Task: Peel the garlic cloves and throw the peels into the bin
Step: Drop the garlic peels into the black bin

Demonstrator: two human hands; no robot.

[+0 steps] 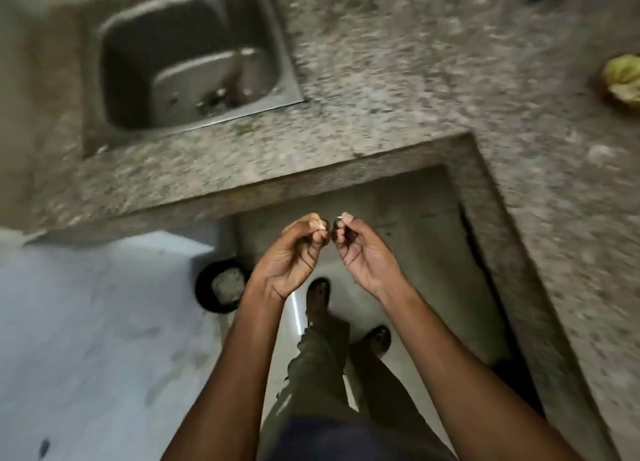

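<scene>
Both hands meet over the floor: the left hand pinches a pale garlic clove, the right hand pinches a peel sliver, below the stone counter and steel sink.

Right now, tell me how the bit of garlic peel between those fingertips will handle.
The peel looks thin and pale, so probably floppy and nearly weightless. Only the right hand fingertips pinch it, so it may cling or drift when released.

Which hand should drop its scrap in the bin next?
Left, probably. The left hand pinches a pale scrap and is nearer the round black bin on the floor; the right hand would have to cross over.
</scene>
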